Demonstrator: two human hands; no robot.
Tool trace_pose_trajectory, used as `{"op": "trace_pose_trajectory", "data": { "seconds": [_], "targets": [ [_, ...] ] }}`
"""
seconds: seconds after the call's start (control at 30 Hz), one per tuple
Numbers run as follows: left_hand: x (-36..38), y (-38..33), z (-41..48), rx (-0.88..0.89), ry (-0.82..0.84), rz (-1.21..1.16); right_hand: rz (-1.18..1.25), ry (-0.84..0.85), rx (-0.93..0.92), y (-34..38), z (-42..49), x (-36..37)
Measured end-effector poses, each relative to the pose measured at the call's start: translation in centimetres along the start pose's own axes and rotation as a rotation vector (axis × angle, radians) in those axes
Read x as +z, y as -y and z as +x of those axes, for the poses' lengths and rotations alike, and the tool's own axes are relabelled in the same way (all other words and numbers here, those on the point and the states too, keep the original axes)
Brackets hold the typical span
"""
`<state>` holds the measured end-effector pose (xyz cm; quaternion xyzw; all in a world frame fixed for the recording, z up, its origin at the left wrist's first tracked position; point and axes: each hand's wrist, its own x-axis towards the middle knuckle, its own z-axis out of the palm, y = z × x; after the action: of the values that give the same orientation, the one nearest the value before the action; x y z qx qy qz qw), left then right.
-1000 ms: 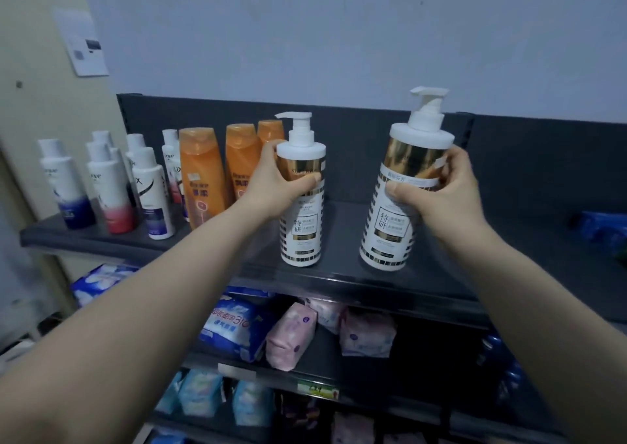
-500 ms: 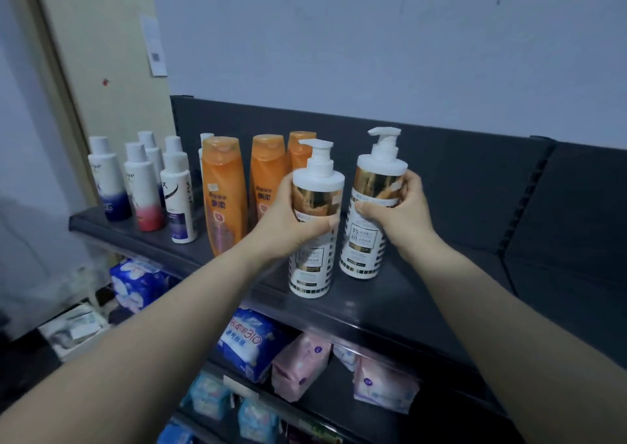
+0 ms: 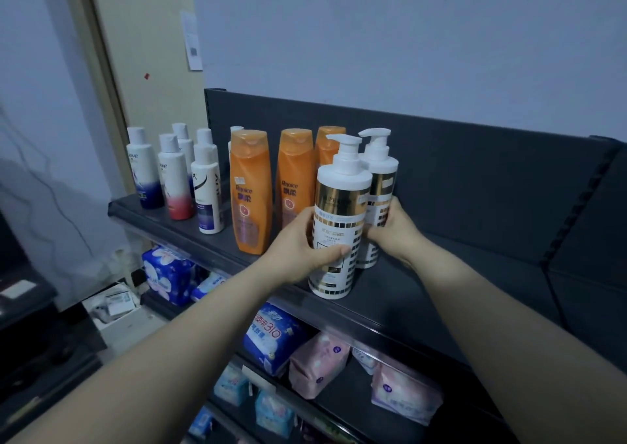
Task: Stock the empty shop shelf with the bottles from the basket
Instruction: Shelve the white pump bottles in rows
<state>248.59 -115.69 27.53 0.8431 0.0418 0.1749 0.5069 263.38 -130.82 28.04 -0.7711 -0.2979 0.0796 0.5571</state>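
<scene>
Two white pump bottles with gold bands stand on the dark top shelf [image 3: 441, 294]. My left hand [image 3: 302, 250] is wrapped around the front pump bottle [image 3: 339, 206], which stands near the shelf's front edge. My right hand [image 3: 393, 226] grips the rear pump bottle [image 3: 380, 179], just behind and to the right of the front one. Three orange shampoo bottles [image 3: 251, 189] stand directly left of them, touching or nearly so. The basket is out of view.
Several white bottles [image 3: 176, 175] stand at the shelf's left end. The shelf to the right of my hands is bare up to a divider [image 3: 576, 206]. Lower shelves hold blue packs [image 3: 271, 335] and pink packs [image 3: 319, 362]. A wall rises behind.
Both hands moved the two pump bottles left and closer together, next to the orange bottles. The rear bottle went behind the front one. My view swung to the right.
</scene>
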Motion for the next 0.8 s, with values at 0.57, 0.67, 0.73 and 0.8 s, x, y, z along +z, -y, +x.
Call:
{"op": "trace_pose_trajectory", "data": {
  "seconds": [0.57,0.67,0.73,0.8],
  "targets": [
    [5.1,0.9,-6.8,0.478,-0.275,0.409,-0.694,-0.214,-0.053,0.6,-12.3,-0.1],
    [6.7,1.0,-7.8,0.578,-0.212,0.551,-0.879,-0.261,-0.027,0.7,-15.9,0.0],
    [7.9,0.9,-8.6,0.628,-0.123,0.54,-0.95,-0.308,-0.018,0.7,-18.7,-0.2],
    [9.5,0.7,-9.5,0.673,-0.04,0.502,-0.998,-0.355,0.031,0.5,-21.9,-0.6]
  ]
}}
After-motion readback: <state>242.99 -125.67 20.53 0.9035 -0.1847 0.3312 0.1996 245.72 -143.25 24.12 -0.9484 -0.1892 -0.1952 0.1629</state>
